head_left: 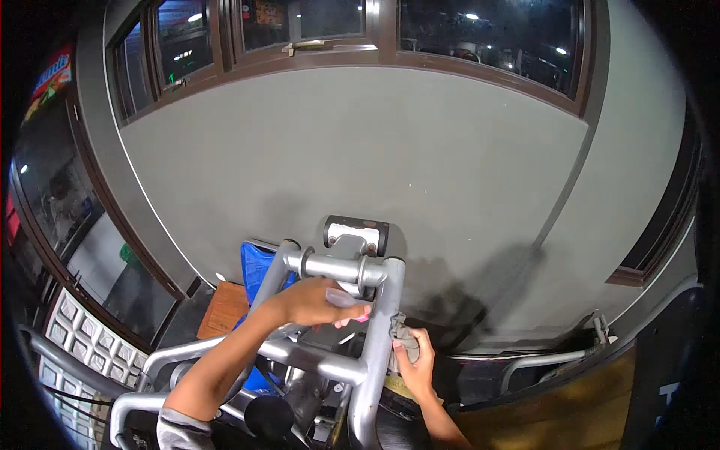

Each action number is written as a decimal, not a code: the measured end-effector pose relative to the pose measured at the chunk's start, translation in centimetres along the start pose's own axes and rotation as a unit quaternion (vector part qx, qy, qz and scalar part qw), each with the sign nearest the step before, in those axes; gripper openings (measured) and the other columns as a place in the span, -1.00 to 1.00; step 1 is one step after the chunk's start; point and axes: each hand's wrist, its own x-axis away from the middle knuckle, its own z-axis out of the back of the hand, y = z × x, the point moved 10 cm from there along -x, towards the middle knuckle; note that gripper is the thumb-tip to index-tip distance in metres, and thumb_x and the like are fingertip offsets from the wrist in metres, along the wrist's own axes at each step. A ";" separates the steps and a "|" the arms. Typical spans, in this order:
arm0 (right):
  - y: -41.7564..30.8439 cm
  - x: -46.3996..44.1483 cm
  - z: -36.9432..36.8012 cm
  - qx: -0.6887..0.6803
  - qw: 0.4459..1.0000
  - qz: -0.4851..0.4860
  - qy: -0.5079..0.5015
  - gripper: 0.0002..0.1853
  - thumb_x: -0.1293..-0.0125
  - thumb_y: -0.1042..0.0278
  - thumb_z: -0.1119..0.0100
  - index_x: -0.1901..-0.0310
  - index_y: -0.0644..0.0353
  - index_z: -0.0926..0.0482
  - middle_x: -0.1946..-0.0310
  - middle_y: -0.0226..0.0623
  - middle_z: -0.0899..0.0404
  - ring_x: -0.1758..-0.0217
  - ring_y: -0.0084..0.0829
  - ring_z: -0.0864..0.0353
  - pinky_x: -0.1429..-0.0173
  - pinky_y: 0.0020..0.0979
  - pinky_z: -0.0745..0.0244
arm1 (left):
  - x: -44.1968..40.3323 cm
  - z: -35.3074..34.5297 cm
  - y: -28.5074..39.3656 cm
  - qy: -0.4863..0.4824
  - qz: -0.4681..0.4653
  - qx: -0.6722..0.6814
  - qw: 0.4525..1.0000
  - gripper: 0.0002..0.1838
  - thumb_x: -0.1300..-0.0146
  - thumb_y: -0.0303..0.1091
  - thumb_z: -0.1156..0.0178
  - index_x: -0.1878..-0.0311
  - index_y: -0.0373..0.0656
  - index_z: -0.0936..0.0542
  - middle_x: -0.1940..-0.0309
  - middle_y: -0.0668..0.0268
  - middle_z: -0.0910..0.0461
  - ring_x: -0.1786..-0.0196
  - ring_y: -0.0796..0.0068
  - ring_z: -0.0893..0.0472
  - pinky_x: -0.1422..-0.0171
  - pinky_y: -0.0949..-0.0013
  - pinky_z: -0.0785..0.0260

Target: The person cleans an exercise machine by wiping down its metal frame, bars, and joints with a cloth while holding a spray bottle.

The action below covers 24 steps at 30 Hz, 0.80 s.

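My left hand (307,301) is closed around a spray bottle (341,298), of which a translucent part and a bit of pink show; the rest is hidden by the fingers. It is over the silver metal frame (322,358) of a machine, left of an upright tube (382,315). On that tube's right side, my right hand (416,364) grips a crumpled grey cloth (403,341), which lies against the metal. Beyond the frame's top crossbar sits a black and silver end piece (355,234).
A grey wall (360,150) rises behind the machine, with brown-framed windows (487,37) above. A blue item (256,266) and a wooden board (223,309) are at the left. White patterned blocks (94,334) stand farther left. More metal tubing (540,361) lies at the right.
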 end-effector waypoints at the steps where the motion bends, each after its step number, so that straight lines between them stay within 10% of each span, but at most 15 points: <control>1: 0.8 -0.3 0.1 -0.013 1.000 -0.027 0.011 -0.66 -0.31 0.36 -0.34 -0.02 0.33 -0.52 0.12 -0.13 -0.58 -0.02 -0.32 -0.58 -0.18 -0.31 -0.43 | 0.9 -0.1 0.5 0.007 0.007 -0.003 1.000 -0.33 -0.22 0.45 -0.17 0.39 -0.08 -0.72 0.58 0.44 -0.60 0.58 0.49 -0.58 0.43 0.37 -0.45; 9: 6.3 -3.8 -2.2 -0.226 0.949 -0.213 0.054 -0.66 -0.41 0.30 -0.26 -0.13 0.22 -0.49 0.05 -0.35 -0.62 -0.02 -0.54 -0.51 -0.17 -0.45 -0.39 | 3.8 -0.5 -1.4 0.102 0.053 -0.038 0.993 -0.34 -0.20 0.41 -0.22 0.25 -0.10 -0.78 0.46 0.38 -0.70 0.44 0.48 -0.64 0.32 0.38 -0.49; 14: 4.3 2.9 -1.6 -0.130 0.965 -0.225 0.017 -0.61 -0.42 0.08 -0.24 -0.09 0.17 -0.47 0.05 -0.14 -0.65 -0.05 -0.33 -0.59 -0.17 -0.30 -0.43 | 4.5 -1.3 -1.0 0.074 0.070 -0.001 0.995 -0.31 -0.20 0.43 -0.22 0.34 -0.15 -0.75 0.53 0.37 -0.66 0.52 0.46 -0.61 0.38 0.39 -0.48; 24: -6.1 -1.3 0.2 0.111 0.992 0.055 -0.014 -0.70 -0.40 0.33 -0.23 -0.11 0.21 -0.60 -0.04 -0.04 -0.54 -0.09 -0.05 -0.61 -0.12 -0.16 -0.52 | 5.1 -1.6 -1.4 0.063 0.014 0.054 0.996 -0.32 -0.23 0.40 -0.21 0.44 -0.17 -0.70 0.62 0.38 -0.58 0.57 0.49 -0.57 0.51 0.40 -0.44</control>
